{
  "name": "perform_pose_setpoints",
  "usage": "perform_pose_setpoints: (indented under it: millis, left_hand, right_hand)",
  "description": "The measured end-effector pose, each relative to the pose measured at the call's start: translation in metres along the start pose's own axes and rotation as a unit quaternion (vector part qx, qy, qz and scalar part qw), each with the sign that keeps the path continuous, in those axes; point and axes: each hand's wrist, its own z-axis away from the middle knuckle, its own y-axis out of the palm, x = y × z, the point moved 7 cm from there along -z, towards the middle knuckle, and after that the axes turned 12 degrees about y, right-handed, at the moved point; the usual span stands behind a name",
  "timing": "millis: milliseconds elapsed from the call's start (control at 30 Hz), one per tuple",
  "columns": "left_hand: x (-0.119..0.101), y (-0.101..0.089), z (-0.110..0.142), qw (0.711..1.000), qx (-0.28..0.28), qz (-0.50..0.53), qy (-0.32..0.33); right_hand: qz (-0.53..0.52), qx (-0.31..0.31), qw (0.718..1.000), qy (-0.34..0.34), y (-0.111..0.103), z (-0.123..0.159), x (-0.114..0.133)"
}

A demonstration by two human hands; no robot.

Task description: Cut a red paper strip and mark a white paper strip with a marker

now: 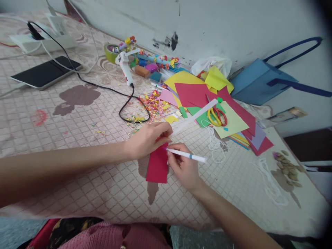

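Observation:
On the quilted cloth lies a narrow red paper strip (pixel 157 169), upright in front of me. My left hand (pixel 149 138) is closed over its far end, fingers and thumb pinched together. A translucent white strip, like a ruler (pixel 194 117), runs from these fingers toward the upper right. Between the fingers and thumb of my right hand (pixel 184 166) is a white marker (pixel 186 154) with a blue ring. Its pinkish tip meets the right edge of the red paper near my left fingertips. My left fingers hide the paper's far end.
Beyond my hands are paper scraps (pixel 155 105), a white glue gun (pixel 126 69) with a looping black cord, scissors (pixel 217 117) on coloured sheets (pixel 193 93), and white string (pixel 216 145). A tablet (pixel 46 72) lies left; a blue bag (pixel 261 81) and pistachio-like shells (pixel 287 169) are right.

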Motion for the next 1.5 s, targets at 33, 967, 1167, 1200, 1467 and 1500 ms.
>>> perform_pose_setpoints:
  millis: [33,967,1167,1200,1467,1500]
  left_hand:
    - [0.000,0.000,0.000,1.000,-0.001,0.003,0.001]
    - [0.004,0.000,0.002,0.999,-0.024,0.022,0.004]
    - [0.003,0.000,0.002,0.999,-0.030,0.015,0.015]
    - [0.003,0.000,0.002,0.999,-0.029,0.015,0.016]
    - [0.003,0.000,0.003,0.999,-0.025,0.020,0.012]
    - [0.003,0.000,0.003,0.999,-0.026,0.021,0.012]
  right_hand:
    - [0.010,-0.007,1.000,-0.006,0.000,-0.001,0.001]
    - [0.136,-0.039,0.986,-0.089,0.014,-0.004,0.019]
    - [0.137,-0.045,0.985,-0.096,0.013,-0.004,0.019]
    - [0.138,-0.048,0.984,-0.097,0.012,-0.004,0.020]
    - [0.145,-0.053,0.984,-0.093,0.010,-0.002,0.019]
    - [0.144,-0.053,0.984,-0.091,0.010,-0.002,0.019]
